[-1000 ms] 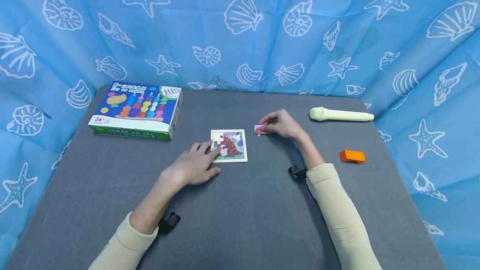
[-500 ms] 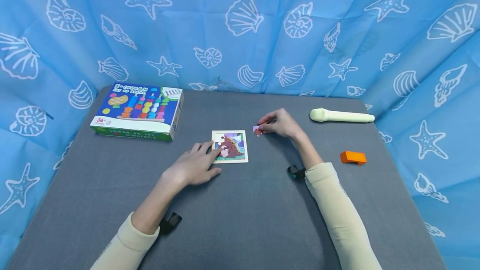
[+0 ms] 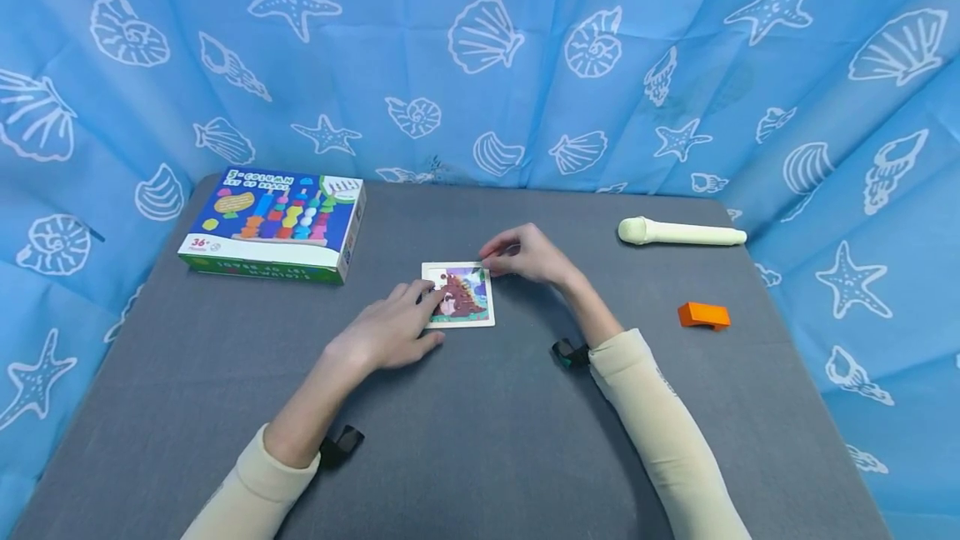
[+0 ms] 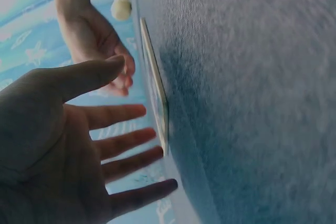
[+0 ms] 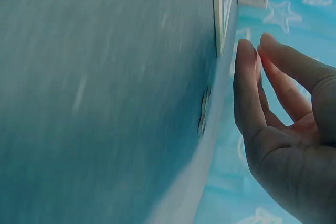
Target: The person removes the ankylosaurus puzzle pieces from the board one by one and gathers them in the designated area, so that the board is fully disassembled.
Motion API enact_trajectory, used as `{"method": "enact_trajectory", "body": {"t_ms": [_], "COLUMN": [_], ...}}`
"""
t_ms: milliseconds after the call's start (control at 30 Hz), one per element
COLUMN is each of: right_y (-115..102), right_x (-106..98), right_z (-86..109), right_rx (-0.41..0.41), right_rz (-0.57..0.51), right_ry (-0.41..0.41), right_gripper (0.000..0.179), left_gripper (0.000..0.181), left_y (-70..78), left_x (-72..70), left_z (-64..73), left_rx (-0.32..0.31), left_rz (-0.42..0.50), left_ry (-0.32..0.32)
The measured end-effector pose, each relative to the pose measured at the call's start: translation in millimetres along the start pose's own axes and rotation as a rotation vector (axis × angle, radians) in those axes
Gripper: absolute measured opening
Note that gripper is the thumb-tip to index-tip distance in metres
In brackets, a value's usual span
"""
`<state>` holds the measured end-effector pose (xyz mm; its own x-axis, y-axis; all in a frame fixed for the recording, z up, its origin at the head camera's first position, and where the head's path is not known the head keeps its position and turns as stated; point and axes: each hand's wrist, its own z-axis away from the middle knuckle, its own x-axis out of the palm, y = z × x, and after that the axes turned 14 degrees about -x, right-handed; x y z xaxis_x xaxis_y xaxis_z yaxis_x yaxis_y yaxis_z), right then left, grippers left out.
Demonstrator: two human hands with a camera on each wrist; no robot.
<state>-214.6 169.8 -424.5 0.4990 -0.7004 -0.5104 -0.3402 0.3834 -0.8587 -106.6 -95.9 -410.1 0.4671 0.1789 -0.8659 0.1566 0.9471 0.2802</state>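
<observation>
Puzzle [image 3: 468,297], left hand [image 3: 390,328] spread across its edge, right hand [image 3: 529,255] pinched together (hold unclear)

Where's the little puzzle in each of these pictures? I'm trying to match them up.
Head: the puzzle lies just below the middle.
Left wrist: the puzzle, nearly edge-on, slightly left of centre, mostly in the upper half.
Right wrist: the puzzle, cut off at the top edge, right of centre.
Shared landmark: the blue curtain.

You're at curtained play table: shell-print blue curtain [image 3: 420,65] around grey-covered table [image 3: 480,440], boxed bead toy [image 3: 273,219]; wider room hidden.
</observation>
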Motion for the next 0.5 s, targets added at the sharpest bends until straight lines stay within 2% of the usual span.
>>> {"method": "enact_trajectory", "body": {"t_ms": [200, 333, 500], "right_y": [-6, -6, -10], "right_x": [22, 33, 40], "right_z": [-18.4, -30.2, -39.6], "right_rx": [-0.062, -0.086, -0.059], "right_rz": [0.041, 0.068, 0.117], "right_ry": [-0.086, -0.125, -0.171], "right_gripper": [0.019, 0.017, 0.012], "left_gripper": [0.072, 0.071, 0.07], "left_y": [3.6, 4.6, 3.7], "left_x": [1.9, 3.8, 5.0], "left_z": [-1.4, -1.4, -1.2], "left_rx": [0.079, 0.078, 0.067], "left_rz": [-0.007, -0.028, -0.023], "left_ry": [-0.036, -0.048, -0.047]}}
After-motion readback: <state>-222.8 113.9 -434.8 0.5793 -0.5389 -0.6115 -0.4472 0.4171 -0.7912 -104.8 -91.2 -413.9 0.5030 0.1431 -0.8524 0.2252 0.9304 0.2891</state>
